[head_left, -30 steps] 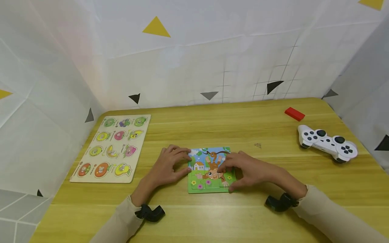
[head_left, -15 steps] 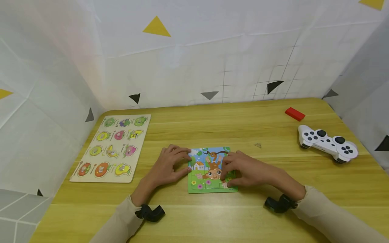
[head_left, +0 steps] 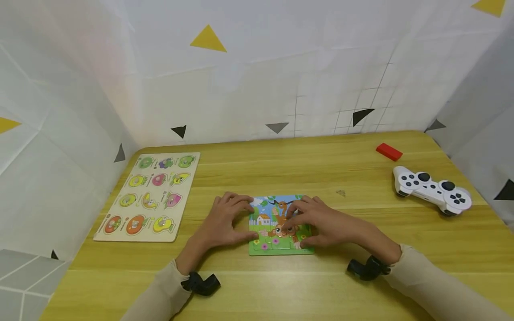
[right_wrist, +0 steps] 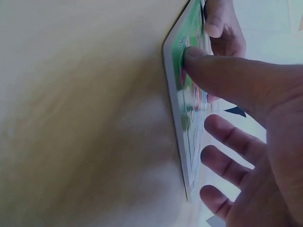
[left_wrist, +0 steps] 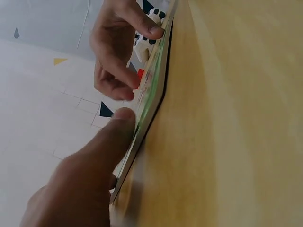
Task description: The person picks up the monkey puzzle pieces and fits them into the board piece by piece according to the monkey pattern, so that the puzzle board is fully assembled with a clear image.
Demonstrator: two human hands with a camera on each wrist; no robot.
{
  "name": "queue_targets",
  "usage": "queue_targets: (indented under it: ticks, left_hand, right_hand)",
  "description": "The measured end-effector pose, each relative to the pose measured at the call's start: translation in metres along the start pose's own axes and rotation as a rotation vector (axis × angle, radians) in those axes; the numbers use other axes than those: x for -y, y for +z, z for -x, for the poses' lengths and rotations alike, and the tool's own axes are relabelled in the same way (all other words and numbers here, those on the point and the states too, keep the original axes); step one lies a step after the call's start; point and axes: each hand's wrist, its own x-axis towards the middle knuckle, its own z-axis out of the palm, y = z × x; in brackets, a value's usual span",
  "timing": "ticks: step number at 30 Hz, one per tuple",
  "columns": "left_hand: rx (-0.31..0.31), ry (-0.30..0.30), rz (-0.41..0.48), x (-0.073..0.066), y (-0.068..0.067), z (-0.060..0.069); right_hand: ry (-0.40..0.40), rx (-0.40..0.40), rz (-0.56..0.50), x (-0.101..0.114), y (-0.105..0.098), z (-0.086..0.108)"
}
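A small jigsaw puzzle board [head_left: 265, 219] with a monkey, a house and flowers on it lies flat at the middle of the table. My left hand [head_left: 225, 220] rests at its left edge, fingertips near the upper corner and thumb on the lower part. Over the right side spreads my right hand [head_left: 327, 223], its index finger over the monkey's face. In the right wrist view the right thumb [right_wrist: 222, 78] touches the green lower corner, while the other fingers hover just off the surface. No loose piece shows in either hand. The right hand covers part of the picture.
At the left of the wooden table [head_left: 257, 290] lies a fruit peg board [head_left: 154, 198]. A white game controller [head_left: 431, 189] and a red block [head_left: 388, 152] are at the far right. A white sheet [head_left: 257, 89] hangs behind the table.
My right index finger has reached left across the monkey's face, and the other right fingers have shifted. My left thumb has slid slightly down and onto the board's edge. The board has stayed put.
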Motion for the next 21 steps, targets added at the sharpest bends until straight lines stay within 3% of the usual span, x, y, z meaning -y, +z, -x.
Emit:
queue_targets:
  ticks: [7, 21]
  left_hand:
    - [0.017, -0.028, -0.023, -0.0022, 0.0000, -0.0016]
    - [-0.001, -0.005, -0.020, -0.0003, 0.0015, -0.0004]
  right_hand:
    - [-0.004, 0.034, 0.045, -0.0013, -0.0001, -0.0008]
    - [-0.017, 0.018, 0.030, -0.0027, -0.0006, -0.0018]
